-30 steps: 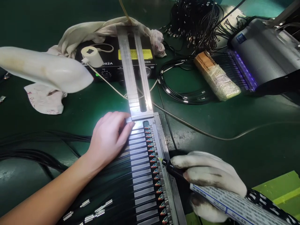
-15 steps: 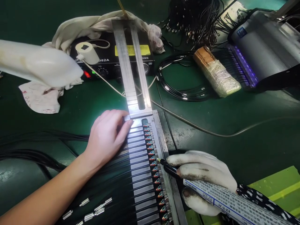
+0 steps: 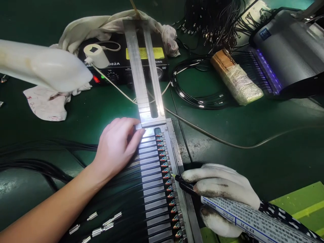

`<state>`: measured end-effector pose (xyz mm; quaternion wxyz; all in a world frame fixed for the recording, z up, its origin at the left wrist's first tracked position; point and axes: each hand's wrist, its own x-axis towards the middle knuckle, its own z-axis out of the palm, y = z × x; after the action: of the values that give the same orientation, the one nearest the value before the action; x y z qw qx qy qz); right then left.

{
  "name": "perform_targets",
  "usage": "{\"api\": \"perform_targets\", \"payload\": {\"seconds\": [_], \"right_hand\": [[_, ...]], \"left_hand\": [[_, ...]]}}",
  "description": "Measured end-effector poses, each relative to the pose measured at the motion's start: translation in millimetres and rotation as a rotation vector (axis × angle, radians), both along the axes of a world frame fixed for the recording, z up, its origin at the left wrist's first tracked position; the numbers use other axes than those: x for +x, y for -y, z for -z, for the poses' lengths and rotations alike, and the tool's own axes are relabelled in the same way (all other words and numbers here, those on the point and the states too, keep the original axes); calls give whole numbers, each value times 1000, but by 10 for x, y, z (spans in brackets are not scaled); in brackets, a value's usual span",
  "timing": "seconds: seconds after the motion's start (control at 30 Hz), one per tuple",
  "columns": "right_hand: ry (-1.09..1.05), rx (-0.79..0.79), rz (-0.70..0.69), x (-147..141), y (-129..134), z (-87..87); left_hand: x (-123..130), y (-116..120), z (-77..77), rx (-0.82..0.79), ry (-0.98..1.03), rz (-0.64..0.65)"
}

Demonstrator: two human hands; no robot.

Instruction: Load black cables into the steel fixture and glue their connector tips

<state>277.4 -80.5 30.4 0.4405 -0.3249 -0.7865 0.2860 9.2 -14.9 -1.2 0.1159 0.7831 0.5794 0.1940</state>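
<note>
A long metal fixture [image 3: 152,189] holds a row of black cables whose ends show small coloured wires and metal connectors [image 3: 165,164]. My bare left hand [image 3: 117,145] grips the fixture's left edge near its top, thumb and fingers pinched on it. In a stained white glove, my right hand [image 3: 222,192] holds a printed tube [image 3: 243,216] with a black nozzle. The nozzle's pale tip is at the connectors around the middle of the row. A slotted metal plate [image 3: 134,64] extends beyond the fixture's far end.
Behind stands a black control box [image 3: 113,72] with a cloth [image 3: 86,28] over it. A white lamp-like arm [image 3: 45,65] reaches in from the left. Coiled black cables [image 3: 187,98], a wrapped block [image 3: 238,77] and a grey machine [image 3: 291,44] with purple light lie right. Loose connectors [image 3: 97,231] lie lower left.
The right hand and tube have shifted slightly right and down in the picture, with the tip slightly farther down the row. The left hand keeps its hold; the view has shifted slightly.
</note>
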Motion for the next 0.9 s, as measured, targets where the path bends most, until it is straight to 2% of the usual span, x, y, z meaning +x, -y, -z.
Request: {"api": "perform_targets", "payload": {"seconds": [0.9], "right_hand": [[31, 3, 10, -3, -24, -15]], "left_hand": [[11, -8, 7, 3, 3, 1]]}}
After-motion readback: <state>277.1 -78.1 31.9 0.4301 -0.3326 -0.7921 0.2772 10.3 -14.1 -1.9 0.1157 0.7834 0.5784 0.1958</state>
